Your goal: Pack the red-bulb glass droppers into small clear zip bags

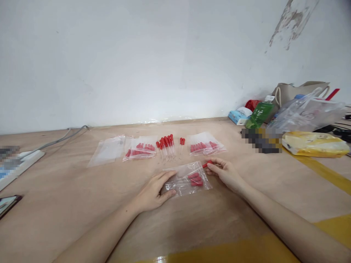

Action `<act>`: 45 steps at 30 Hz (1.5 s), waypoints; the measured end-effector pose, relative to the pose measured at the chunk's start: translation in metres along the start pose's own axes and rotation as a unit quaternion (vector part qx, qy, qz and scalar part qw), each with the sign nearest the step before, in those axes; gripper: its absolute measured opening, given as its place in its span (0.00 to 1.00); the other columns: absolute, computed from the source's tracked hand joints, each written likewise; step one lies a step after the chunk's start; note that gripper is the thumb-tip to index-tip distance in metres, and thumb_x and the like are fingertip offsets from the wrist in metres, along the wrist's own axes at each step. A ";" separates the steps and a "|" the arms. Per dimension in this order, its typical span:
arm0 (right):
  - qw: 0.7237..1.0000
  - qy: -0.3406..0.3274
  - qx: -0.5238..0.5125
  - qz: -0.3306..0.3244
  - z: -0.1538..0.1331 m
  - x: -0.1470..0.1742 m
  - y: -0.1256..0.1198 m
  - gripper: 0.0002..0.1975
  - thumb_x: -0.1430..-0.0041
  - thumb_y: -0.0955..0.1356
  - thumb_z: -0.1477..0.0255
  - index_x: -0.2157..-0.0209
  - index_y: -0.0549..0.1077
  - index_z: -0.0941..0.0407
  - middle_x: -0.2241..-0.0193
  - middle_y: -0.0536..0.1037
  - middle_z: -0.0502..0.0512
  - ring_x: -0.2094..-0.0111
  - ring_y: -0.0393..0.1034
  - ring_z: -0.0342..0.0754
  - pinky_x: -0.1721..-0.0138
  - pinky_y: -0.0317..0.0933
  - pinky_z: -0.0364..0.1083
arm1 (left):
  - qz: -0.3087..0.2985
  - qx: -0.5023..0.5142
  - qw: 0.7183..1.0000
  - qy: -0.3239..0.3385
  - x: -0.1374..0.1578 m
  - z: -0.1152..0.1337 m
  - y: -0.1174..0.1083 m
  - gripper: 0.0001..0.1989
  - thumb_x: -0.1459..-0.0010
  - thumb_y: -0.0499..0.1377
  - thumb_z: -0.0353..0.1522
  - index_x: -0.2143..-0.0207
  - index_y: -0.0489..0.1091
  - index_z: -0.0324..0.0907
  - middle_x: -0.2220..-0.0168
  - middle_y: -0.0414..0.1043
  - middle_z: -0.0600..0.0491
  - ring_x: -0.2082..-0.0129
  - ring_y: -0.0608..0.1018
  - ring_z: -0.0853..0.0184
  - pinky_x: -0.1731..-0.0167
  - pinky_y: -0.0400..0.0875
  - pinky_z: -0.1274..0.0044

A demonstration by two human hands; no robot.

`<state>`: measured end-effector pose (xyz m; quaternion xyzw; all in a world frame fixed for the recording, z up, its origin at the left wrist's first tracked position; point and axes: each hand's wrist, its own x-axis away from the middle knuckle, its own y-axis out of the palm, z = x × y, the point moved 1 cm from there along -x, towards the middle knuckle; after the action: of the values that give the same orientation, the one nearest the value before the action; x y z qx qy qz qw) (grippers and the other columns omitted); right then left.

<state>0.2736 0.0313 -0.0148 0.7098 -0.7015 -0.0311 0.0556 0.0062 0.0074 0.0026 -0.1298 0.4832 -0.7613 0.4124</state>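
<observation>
A brown counter [82,208] fills the lower half of the frame, its back edge meeting a pale wall [137,65] along a line just above mid-height. The widest open stretch of counter runs from the hands down to the bottom edge, crossed by two forearms; another lies at left, between the left forearm and a phone [8,204] cut off by the frame's left edge. Above the phone are a power strip [31,160] and a grey cable [59,138] reaching the wall. Yellow tape [326,175] marks the lower right.

Room is tighter at right, where a bottle [260,114], a tissue pack [237,117], a plastic bag [309,113] and a yellow pack [315,145] crowd together.

At centre, a clear pouch [182,188] with several red-bulbed droppers inside lies between the hands. The left hand [159,190] rests at its left end, grip spread, thumb and fingertips on the plastic. The right hand [222,171] is at the opposite end, its grip pinching one dropper [205,164] by the red bulb. The dropper's pale stem points left and slightly down across the pouch; whether it is fully inside is hard to tell.

Just beyond the hands, loose droppers [166,141] lie in a cluster, with a separate pair [182,141] to its right. Filled pouches [142,147] flank them on both sides, and flat pouches [106,150] lie farther left.
</observation>
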 end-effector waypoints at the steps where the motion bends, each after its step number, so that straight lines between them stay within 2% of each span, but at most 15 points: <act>1: 0.999 -0.004 0.029 -0.021 -0.002 0.001 0.000 0.17 0.58 0.71 0.64 0.66 0.70 0.58 0.77 0.72 0.47 0.79 0.65 0.38 0.74 0.63 0.41 | 0.001 0.001 1.000 0.000 0.000 0.000 0.000 0.26 0.43 0.54 0.37 0.42 0.52 0.47 0.45 0.61 0.50 0.48 0.66 0.61 0.49 0.63 0.68; 4: 0.994 -0.032 0.083 -0.064 -0.005 0.003 0.004 0.18 0.58 0.71 0.65 0.64 0.70 0.57 0.82 0.69 0.43 0.82 0.60 0.36 0.80 0.57 0.38 | 0.000 0.005 1.000 0.005 0.000 0.002 0.000 0.26 0.42 0.54 0.36 0.42 0.51 0.47 0.45 0.60 0.50 0.48 0.66 0.62 0.49 0.63 0.69; 9: 0.993 -0.017 0.090 -0.074 0.000 0.002 0.016 0.19 0.62 0.73 0.62 0.70 0.67 0.57 0.83 0.71 0.46 0.84 0.63 0.39 0.83 0.56 0.40 | 0.002 0.008 1.000 0.007 -0.001 0.002 0.001 0.25 0.42 0.53 0.36 0.42 0.52 0.47 0.44 0.59 0.50 0.47 0.65 0.62 0.48 0.61 0.68; 11: 0.993 -0.004 0.080 -0.089 0.002 0.002 0.021 0.19 0.61 0.73 0.60 0.71 0.67 0.57 0.83 0.72 0.48 0.83 0.66 0.42 0.81 0.60 0.42 | 0.001 0.008 1.000 0.007 -0.001 0.001 0.001 0.25 0.42 0.53 0.36 0.43 0.52 0.47 0.44 0.58 0.50 0.46 0.64 0.62 0.47 0.60 0.68; 13: 0.993 -0.004 0.060 -0.103 0.002 0.002 0.025 0.19 0.61 0.72 0.59 0.71 0.67 0.57 0.79 0.75 0.51 0.78 0.71 0.45 0.76 0.65 0.45 | -0.001 0.009 1.000 0.005 -0.001 0.001 0.002 0.25 0.42 0.53 0.36 0.42 0.52 0.47 0.44 0.58 0.50 0.46 0.64 0.62 0.47 0.60 0.68; 17: 0.993 -0.021 0.055 -0.107 0.002 0.001 0.027 0.19 0.61 0.72 0.59 0.71 0.69 0.57 0.71 0.77 0.54 0.69 0.73 0.47 0.66 0.67 0.47 | -0.002 0.011 1.000 0.003 -0.001 0.001 0.001 0.26 0.42 0.54 0.35 0.42 0.52 0.47 0.44 0.59 0.50 0.47 0.65 0.62 0.48 0.61 0.68; 21: 0.992 -0.003 0.095 -0.080 0.005 -0.002 0.024 0.18 0.61 0.72 0.59 0.73 0.68 0.58 0.76 0.76 0.52 0.76 0.71 0.45 0.73 0.66 0.45 | 0.000 0.006 1.000 0.011 -0.001 0.001 0.001 0.25 0.42 0.53 0.35 0.42 0.52 0.46 0.45 0.59 0.49 0.47 0.65 0.62 0.48 0.61 0.68; 25: 0.984 -0.019 0.171 -0.037 0.007 -0.004 0.022 0.15 0.60 0.71 0.62 0.75 0.65 0.57 0.83 0.70 0.47 0.83 0.64 0.40 0.84 0.57 0.40 | 0.000 0.000 1.000 0.014 -0.001 0.001 0.001 0.24 0.41 0.53 0.35 0.43 0.53 0.47 0.44 0.59 0.50 0.46 0.64 0.62 0.47 0.60 0.69; 30: 0.981 -0.068 0.184 -0.011 0.008 -0.004 0.018 0.11 0.52 0.65 0.63 0.73 0.62 0.55 0.81 0.67 0.46 0.84 0.60 0.39 0.85 0.54 0.40 | -0.004 -0.006 1.000 0.021 -0.001 0.001 0.002 0.19 0.41 0.52 0.36 0.46 0.59 0.48 0.44 0.59 0.51 0.47 0.65 0.62 0.48 0.61 0.68; 32: 0.961 -0.120 0.245 0.038 0.007 -0.005 0.013 0.09 0.50 0.64 0.65 0.70 0.64 0.55 0.77 0.68 0.48 0.83 0.59 0.39 0.82 0.56 0.41 | -0.009 -0.011 1.000 0.021 -0.001 0.000 0.002 0.18 0.41 0.52 0.36 0.47 0.61 0.47 0.44 0.58 0.51 0.47 0.65 0.62 0.48 0.61 0.68; 35: 0.898 -0.234 0.356 0.110 -0.001 -0.012 0.008 0.07 0.50 0.63 0.70 0.67 0.67 0.56 0.68 0.67 0.53 0.79 0.59 0.40 0.76 0.59 0.43 | -0.023 -0.029 0.999 0.016 -0.001 0.000 0.002 0.19 0.40 0.51 0.36 0.46 0.59 0.48 0.43 0.55 0.51 0.45 0.63 0.63 0.47 0.60 0.68; 38: 0.861 -0.278 0.411 0.109 -0.012 -0.028 0.012 0.08 0.50 0.62 0.73 0.66 0.67 0.56 0.63 0.65 0.56 0.75 0.62 0.42 0.71 0.61 0.44 | -0.044 -0.065 0.997 0.019 -0.001 0.000 0.002 0.21 0.39 0.49 0.37 0.43 0.55 0.49 0.41 0.52 0.51 0.43 0.60 0.61 0.46 0.58 0.66; 40: 0.845 -0.262 0.455 0.100 -0.020 -0.045 0.023 0.07 0.51 0.63 0.75 0.67 0.68 0.57 0.63 0.66 0.57 0.70 0.65 0.44 0.66 0.61 0.45 | -0.055 -0.085 0.995 0.022 -0.001 0.000 0.002 0.22 0.38 0.48 0.37 0.42 0.52 0.50 0.40 0.51 0.51 0.42 0.58 0.60 0.45 0.57 0.64; 42: 0.838 -0.210 0.497 0.083 -0.025 -0.066 0.038 0.09 0.51 0.63 0.76 0.65 0.68 0.58 0.66 0.69 0.57 0.65 0.66 0.47 0.61 0.60 0.45 | -0.061 -0.094 0.993 0.024 -0.001 0.000 0.002 0.22 0.38 0.47 0.37 0.41 0.50 0.50 0.40 0.50 0.51 0.42 0.57 0.60 0.45 0.56 0.64; 45: 0.854 -0.091 0.507 0.075 -0.027 -0.096 0.063 0.13 0.51 0.64 0.76 0.61 0.66 0.58 0.67 0.73 0.57 0.62 0.67 0.49 0.60 0.59 0.45 | -0.058 -0.092 0.994 0.020 -0.001 0.000 0.002 0.24 0.38 0.47 0.37 0.41 0.49 0.48 0.40 0.50 0.50 0.42 0.57 0.61 0.44 0.55 0.65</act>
<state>0.2130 0.1277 0.0168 0.5792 -0.6730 0.2686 -0.3734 0.0078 0.0075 0.0008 -0.1798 0.5510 -0.7385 0.3446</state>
